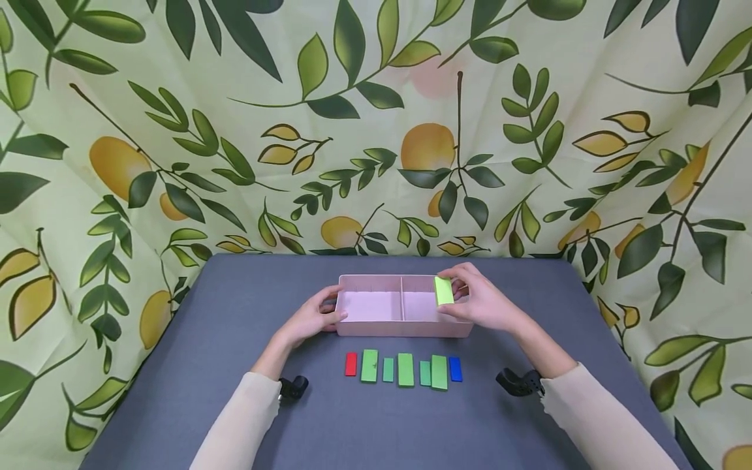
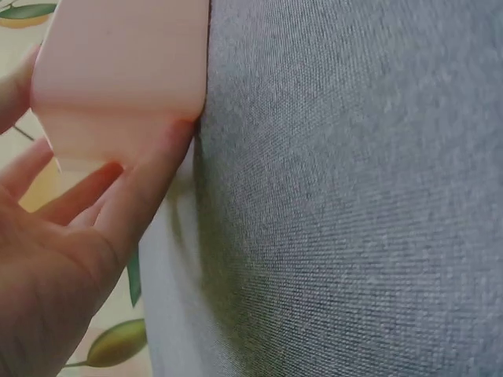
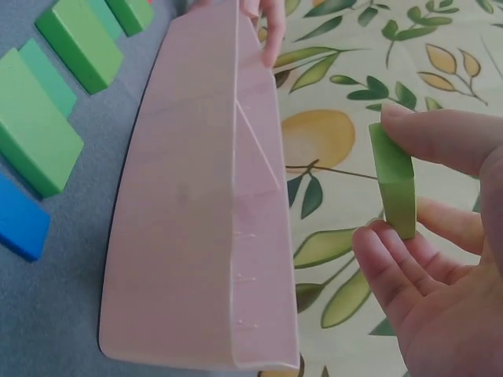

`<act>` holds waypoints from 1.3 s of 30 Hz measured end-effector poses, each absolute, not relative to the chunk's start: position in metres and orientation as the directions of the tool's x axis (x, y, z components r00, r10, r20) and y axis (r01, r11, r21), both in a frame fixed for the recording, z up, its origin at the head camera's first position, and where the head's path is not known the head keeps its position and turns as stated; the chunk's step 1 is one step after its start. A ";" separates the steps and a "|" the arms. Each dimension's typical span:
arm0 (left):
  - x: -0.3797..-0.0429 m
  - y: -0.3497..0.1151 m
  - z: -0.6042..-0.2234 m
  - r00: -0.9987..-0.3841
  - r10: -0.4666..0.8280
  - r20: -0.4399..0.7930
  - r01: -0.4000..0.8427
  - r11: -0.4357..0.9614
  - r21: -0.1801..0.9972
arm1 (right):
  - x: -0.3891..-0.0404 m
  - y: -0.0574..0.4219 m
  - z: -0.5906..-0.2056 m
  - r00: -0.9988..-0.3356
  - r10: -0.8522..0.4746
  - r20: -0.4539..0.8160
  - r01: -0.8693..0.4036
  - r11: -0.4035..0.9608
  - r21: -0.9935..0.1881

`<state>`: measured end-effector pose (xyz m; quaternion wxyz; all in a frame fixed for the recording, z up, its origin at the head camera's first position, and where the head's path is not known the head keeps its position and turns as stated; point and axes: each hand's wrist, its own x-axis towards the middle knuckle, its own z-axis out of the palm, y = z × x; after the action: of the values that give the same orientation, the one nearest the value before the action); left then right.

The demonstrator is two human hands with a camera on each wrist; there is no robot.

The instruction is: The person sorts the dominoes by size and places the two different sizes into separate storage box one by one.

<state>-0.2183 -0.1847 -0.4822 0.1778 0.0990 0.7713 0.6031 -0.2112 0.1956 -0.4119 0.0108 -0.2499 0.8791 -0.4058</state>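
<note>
Before a leaf-and-fruit patterned cloth (image 1: pixel 376 189), a blue-grey table (image 1: pixel 270 287) holds a pink tray (image 1: pixel 405 329), its long side to the person, apparently so that both compartments lie within reach. At the tray's left end, the left hand (image 1: pixel 311 318) sets its thumb at the near corner and its parted fingers against the end wall, likely to steady it. At right, the right hand (image 1: pixel 486 301) pinches a lime block (image 1: pixel 444 291) by its ends between thumb and fingertips, leaving the broad face uncovered, above the right compartment. On the near side, three green blocks (image 1: pixel 405 370) alternate with two smaller teal blocks (image 1: pixel 388 369), flanked by a red block (image 1: pixel 350 364) at left and a blue block (image 1: pixel 455 369) at right, a row seemingly laid out for easy picking.
</note>
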 end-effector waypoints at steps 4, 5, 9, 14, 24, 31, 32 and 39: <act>-0.219 -0.185 -0.484 -0.921 0.360 -0.149 -0.050 0.270 0.961 | -0.218 0.188 -0.419 -0.878 -0.448 0.170 -0.419 0.545 -0.726; -0.220 -0.184 -0.484 -0.923 0.355 -0.148 -0.047 0.277 0.960 | -0.220 0.187 -0.422 -0.879 -0.446 0.167 -0.416 0.548 -0.725; -0.221 -0.184 -0.485 -0.928 0.345 -0.143 -0.043 0.283 0.958 | -0.227 0.179 -0.430 -0.888 -0.435 0.150 -0.398 0.562 -0.725; -0.220 -0.183 -0.484 -0.926 0.336 -0.171 -0.075 0.280 0.957 | -0.236 0.170 -0.441 -0.894 -0.428 0.130 -0.380 0.573 -0.727; -0.220 -0.182 -0.486 -0.925 0.330 -0.189 -0.100 0.268 0.958 | -0.248 0.160 -0.466 -0.888 -0.450 0.096 -0.371 0.575 -0.729; -0.219 -0.180 -0.486 -0.924 0.324 -0.203 -0.118 0.263 0.958 | -0.256 0.154 -0.476 -0.872 -0.482 0.088 -0.417 0.636 -0.650; -0.219 -0.180 -0.486 -0.925 0.322 -0.203 -0.118 0.265 0.957 | -0.257 0.153 -0.477 -0.867 -0.491 0.090 -0.427 0.636 -0.643; -0.219 -0.181 -0.487 -0.922 0.324 -0.213 -0.121 0.282 0.952 | -0.262 0.144 -0.483 -0.861 -0.507 0.033 -0.410 0.655 -0.634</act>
<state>-0.2191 -0.1812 -0.4874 0.1868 0.0652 0.7785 0.5956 -0.2620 0.1443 -0.4834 0.0736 -0.2530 0.9067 -0.3293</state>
